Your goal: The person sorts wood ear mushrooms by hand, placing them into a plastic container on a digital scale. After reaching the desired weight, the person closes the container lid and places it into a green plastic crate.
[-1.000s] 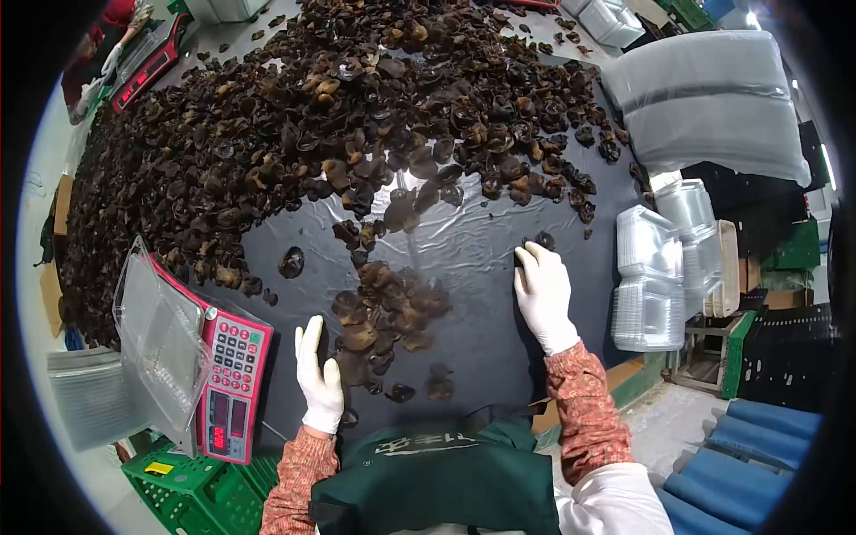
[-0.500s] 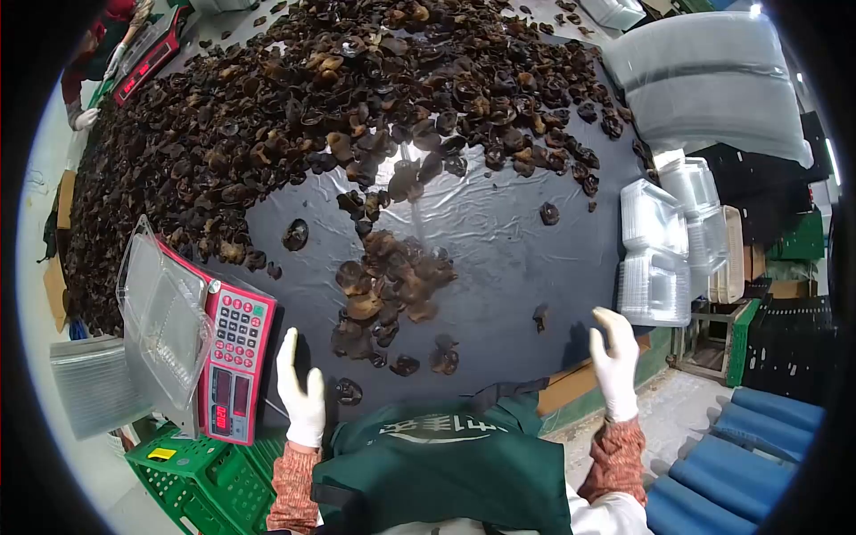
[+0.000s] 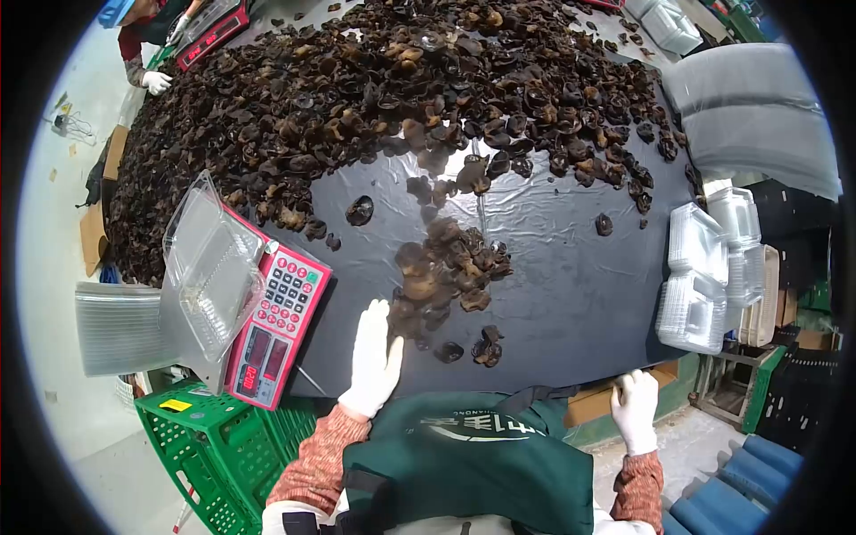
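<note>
My left hand [image 3: 374,358], in a white glove, lies at the near edge of the dark table [image 3: 562,294], fingers stretched out and touching nothing I can make out but the edge of a small group of dark brown fungus pieces [image 3: 455,259]. My right hand [image 3: 636,406], also gloved in white, is at the table's front edge on the right, its fingers curled; whatever they may hold is hidden. A red scale [image 3: 283,312] with a clear plastic tray [image 3: 209,276] on it stands left of my left hand.
A large heap of fungus [image 3: 374,98] covers the far side. Stacked clear trays [image 3: 695,276] stand at the right, more [image 3: 125,330] at the left. A green crate [image 3: 214,446] sits below the scale. At the far left is another person's gloved hand [image 3: 156,82].
My left hand has moved to the right, closer to the small group of fungus. My right hand has dropped toward the table edge and its fingers have curled. The view has shifted.
</note>
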Demonstrator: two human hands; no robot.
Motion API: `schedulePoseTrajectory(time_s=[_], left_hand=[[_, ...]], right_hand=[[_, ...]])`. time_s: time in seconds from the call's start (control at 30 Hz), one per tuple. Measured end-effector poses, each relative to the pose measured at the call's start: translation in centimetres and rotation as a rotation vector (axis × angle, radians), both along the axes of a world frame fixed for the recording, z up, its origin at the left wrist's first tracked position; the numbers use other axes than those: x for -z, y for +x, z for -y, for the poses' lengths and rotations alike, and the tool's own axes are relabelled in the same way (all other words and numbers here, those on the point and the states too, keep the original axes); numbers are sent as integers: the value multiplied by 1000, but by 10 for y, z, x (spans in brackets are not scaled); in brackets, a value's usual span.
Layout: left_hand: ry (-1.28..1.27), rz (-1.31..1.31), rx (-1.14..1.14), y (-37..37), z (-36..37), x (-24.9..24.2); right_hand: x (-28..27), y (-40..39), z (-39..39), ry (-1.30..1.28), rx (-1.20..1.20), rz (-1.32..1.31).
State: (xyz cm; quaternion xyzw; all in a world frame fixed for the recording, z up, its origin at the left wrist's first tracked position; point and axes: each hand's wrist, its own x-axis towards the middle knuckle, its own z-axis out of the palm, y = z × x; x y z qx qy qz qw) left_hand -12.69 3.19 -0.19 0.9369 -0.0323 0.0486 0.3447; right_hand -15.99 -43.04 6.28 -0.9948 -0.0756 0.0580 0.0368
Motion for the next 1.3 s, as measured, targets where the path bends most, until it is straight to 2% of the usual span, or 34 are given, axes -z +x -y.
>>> schedulePoseTrajectory(time_s=[0.03,0.13,0.17,0.3,0.4,0.43,0.47,0.57,0.63,0.7,0.73,0.87,0.9,0.93,1.0,1.07,1.1,1.13,1.2,1.27,1.3], left_hand=[[-116,-7,-56,10,7,1],[-399,-12,-137,38,32,-18],[-424,-10,-119,45,39,-29],[-421,53,-104,49,27,-25],[-327,33,-176,44,3,-32],[-421,45,-208,43,-2,-27],[-371,19,-241,40,-8,-26],[-328,-28,-280,38,-15,-11],[-303,-32,-274,43,-10,-6],[-236,-27,-228,49,-4,-3],[-207,-28,-195,54,-3,-1],[-217,82,-70,66,-5,2],[-205,61,-55,64,-6,1],[-275,73,-66,64,-6,3],[-414,89,-93,63,-6,4],[-336,131,-95,67,-7,3],[-310,125,-92,68,-7,2],[-285,119,-91,67,-7,3],[-288,125,-79,68,-7,2],[-267,123,-63,70,-8,1],[-268,101,-71,68,-8,1]], right_hand=[[-9,-5,7,-81,6,-89],[-15,19,-14,183,70,175],[-13,35,-21,296,99,206],[11,138,-63,305,104,391],[59,210,-67,307,97,457],[80,225,-62,306,68,546],[91,237,-60,303,37,633],[75,248,-91,568,-36,566],[48,231,-133,661,-150,336],[24,212,-171,838,-396,74],[20,209,-183,817,-452,57],[44,228,-227,833,-304,131],[58,232,-236,798,-431,180],[40,228,-249,664,-517,70],[39,216,-265,881,-707,-54],[31,213,-263,1054,-723,-421],[28,218,-262,1119,-634,-430],[23,232,-262,1049,-631,-208],[33,261,-258,1013,-386,-64],[41,279,-270,885,-245,73],[48,284,-273,787,-324,150]])
